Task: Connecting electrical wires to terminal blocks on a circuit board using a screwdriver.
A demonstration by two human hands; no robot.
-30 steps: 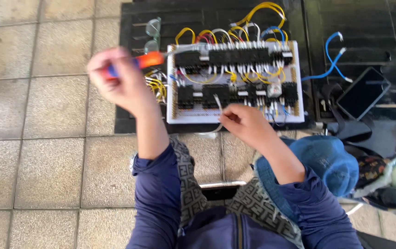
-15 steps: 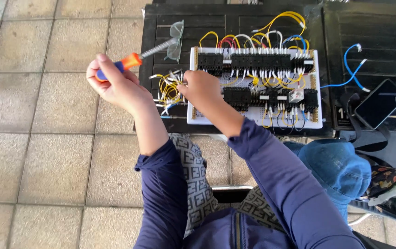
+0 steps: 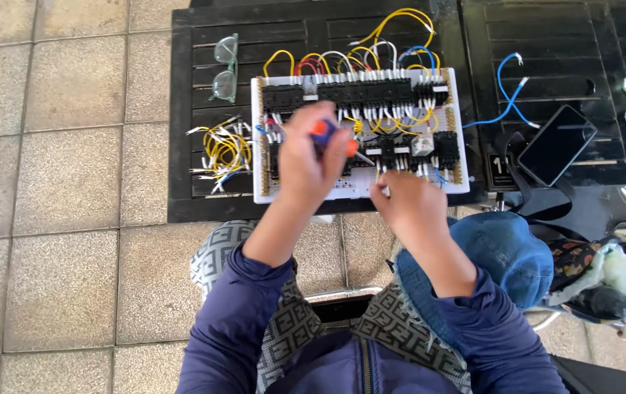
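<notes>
The left hand is clenched around an orange-and-blue screwdriver, now held over the middle of the white wiring board. Half a second ago this hand was left of the board, off its edge; it has since crossed onto the board, which puts the tool over the components. The right hand has shifted from the board's left part to its near edge, right of centre, fingers bent onto the lower row of black modules; whether it pinches a wire I cannot tell. The board lies on the dark slatted tabletop. Left of the board sits a bundle of loose yellow wires; beyond that, clear safety glasses. Right of the board lie blue wires and a dark phone.
</notes>
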